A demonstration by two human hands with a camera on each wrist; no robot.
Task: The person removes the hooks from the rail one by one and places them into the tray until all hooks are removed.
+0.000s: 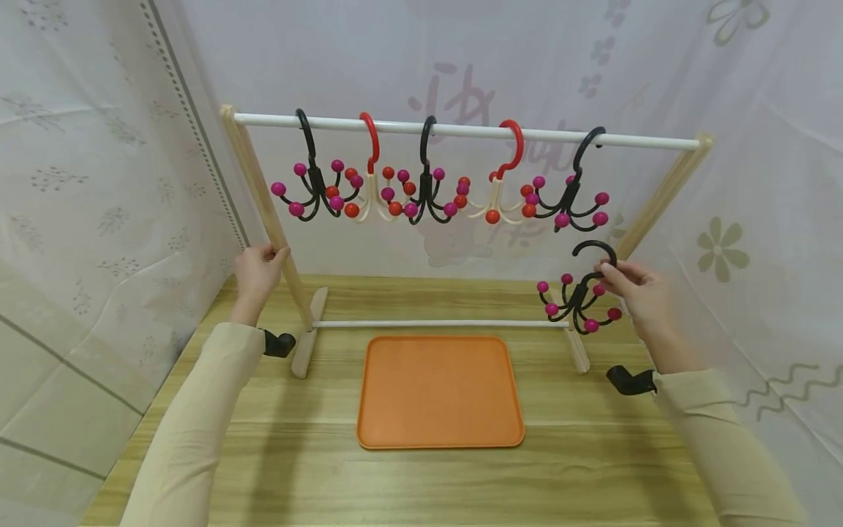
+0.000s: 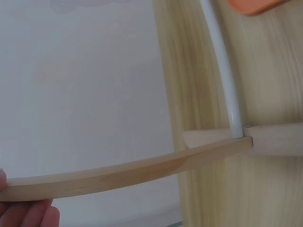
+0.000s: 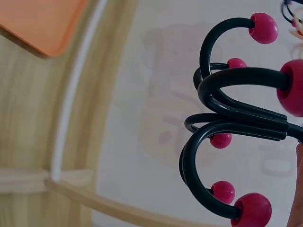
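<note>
My left hand (image 1: pixel 258 272) grips the left wooden post (image 1: pixel 266 197) of a rack; in the left wrist view its fingers (image 2: pixel 33 215) curl beneath that post. In my right hand (image 1: pixel 635 289) is a black multi-arm hook hanger (image 1: pixel 578 296) with magenta balls on its arm tips, pinched near its neck, its curved hook uppermost. The right wrist view shows the arms (image 3: pixel 189 165) of this hanger up close. It is below the rack's white top rail (image 1: pixel 408 128), near the right post (image 1: pixel 658 197). Just above it a similar black hanger (image 1: pixel 569 197) hangs on the rail.
Farther left along the rail hang a red-hooked hanger (image 1: pixel 510 146), a black one (image 1: pixel 428 146), another red-hooked one (image 1: pixel 372 143) and a black one (image 1: pixel 306 139). An orange tray (image 1: pixel 440 391) lies on the wooden table (image 1: pixel 428 487) before the lower white bar (image 1: pixel 435 323). Patterned curtains (image 1: pixel 777 183) surround it.
</note>
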